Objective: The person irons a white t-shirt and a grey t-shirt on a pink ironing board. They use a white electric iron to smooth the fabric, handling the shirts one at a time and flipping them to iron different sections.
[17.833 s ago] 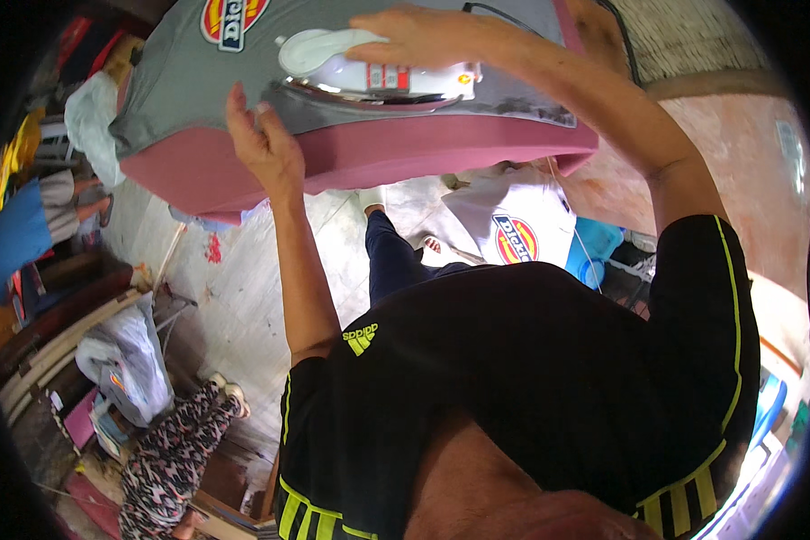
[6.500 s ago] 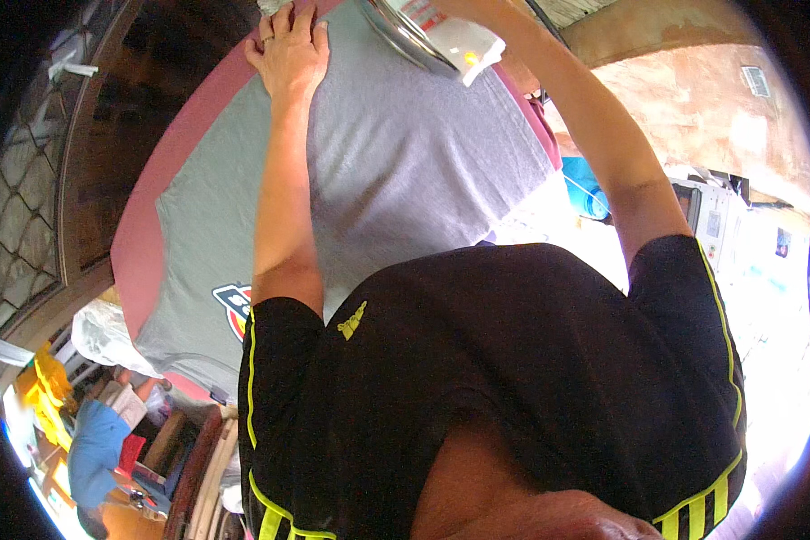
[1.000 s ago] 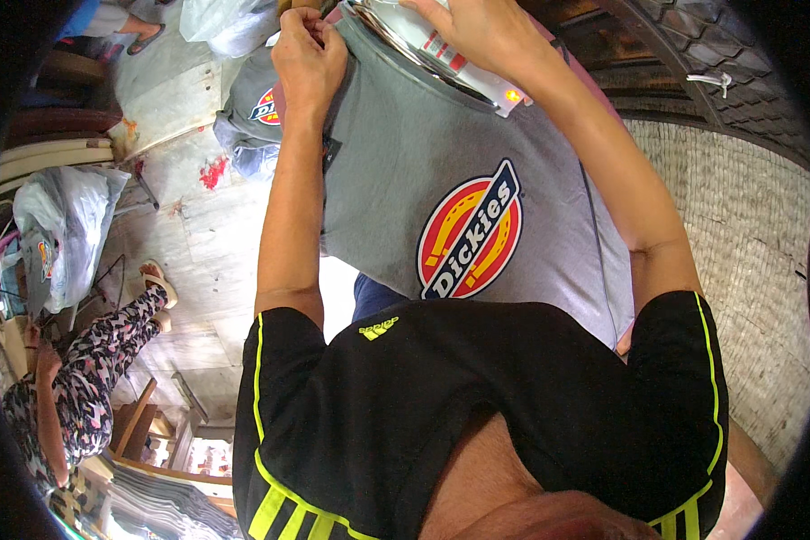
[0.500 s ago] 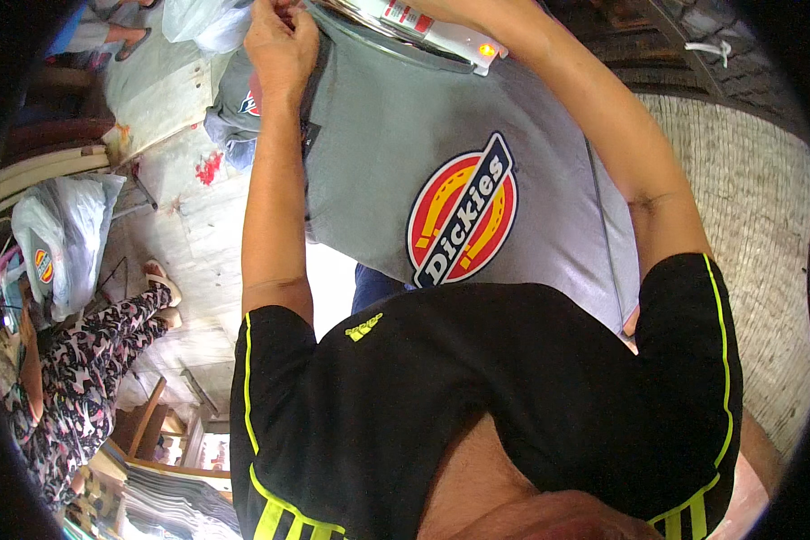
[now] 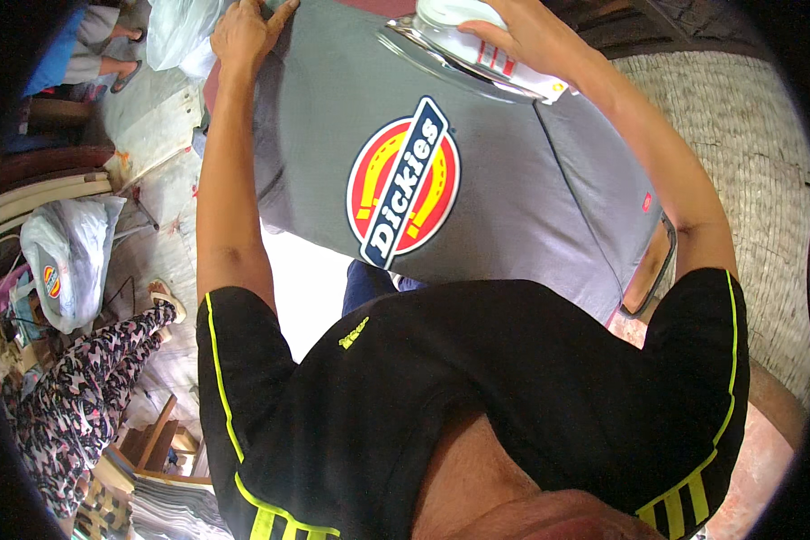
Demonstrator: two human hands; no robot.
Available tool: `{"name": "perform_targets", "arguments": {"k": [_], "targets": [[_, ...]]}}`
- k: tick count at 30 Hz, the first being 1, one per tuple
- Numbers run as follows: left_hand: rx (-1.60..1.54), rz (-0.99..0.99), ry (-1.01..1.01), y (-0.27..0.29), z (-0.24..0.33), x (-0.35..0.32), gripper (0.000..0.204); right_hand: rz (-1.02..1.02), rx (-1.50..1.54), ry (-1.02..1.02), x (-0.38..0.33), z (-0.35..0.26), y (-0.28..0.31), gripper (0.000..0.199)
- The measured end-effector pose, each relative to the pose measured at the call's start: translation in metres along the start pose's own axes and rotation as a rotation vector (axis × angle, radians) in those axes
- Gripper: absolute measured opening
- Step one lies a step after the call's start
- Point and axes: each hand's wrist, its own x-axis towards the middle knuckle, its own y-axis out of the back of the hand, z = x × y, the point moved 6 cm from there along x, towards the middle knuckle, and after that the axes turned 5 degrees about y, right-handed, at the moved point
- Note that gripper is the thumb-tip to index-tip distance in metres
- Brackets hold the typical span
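Note:
A grey shirt (image 5: 477, 193) with a large red, yellow and blue printed emblem (image 5: 403, 183) lies spread over an ironing board before me. My right hand (image 5: 522, 34) is wrapped around the handle of a white iron (image 5: 477, 54) at the top of the view. Its shiny metal base appears tilted on or just over the cloth; I cannot tell whether all of it touches. At the far left corner of the shirt, my left hand (image 5: 246, 36) rests with thumb and fingers apart. Its fingertips are close to the picture's upper edge.
A dark metal frame piece (image 5: 661, 270) sticks out at the board's near right. On the left are a person in patterned trousers (image 5: 90, 378), a plastic bag of clothing (image 5: 72, 261) and a wooden shelf with stacked cloth (image 5: 166, 508). Another person's legs (image 5: 108, 65) show at the upper left.
The iron has swung right and turned, baring more of the shirt. My left hand has moved left and its fingers have spread. The emblem sits further left and flatter; the hanging grey cloth is out of sight.

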Motion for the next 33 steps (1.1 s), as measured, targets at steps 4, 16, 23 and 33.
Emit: {"name": "perform_targets", "arguments": {"k": [4, 16, 23, 33], "targets": [[0.161, 0.117, -0.062, -0.017, -0.004, 0.014, 0.062, 0.045, 0.095, -0.217, -0.071, 0.073, 0.006, 0.047], [0.106, 0.155, 0.01, -0.025, -0.043, 0.019, 0.075, 0.122, 0.099, -0.858, -0.3, 0.108, 0.118, 0.057], [0.106, 0.194, -0.044, -0.027, -0.031, 0.022, 0.07, 0.256, 0.175, -0.478, -0.224, 0.045, -0.002, 0.049], [-0.012, 0.117, 0.049, -0.032, -0.053, 0.027, 0.055, 0.243, 0.191, -0.231, -0.1, -0.009, -0.005, 0.04]]}}
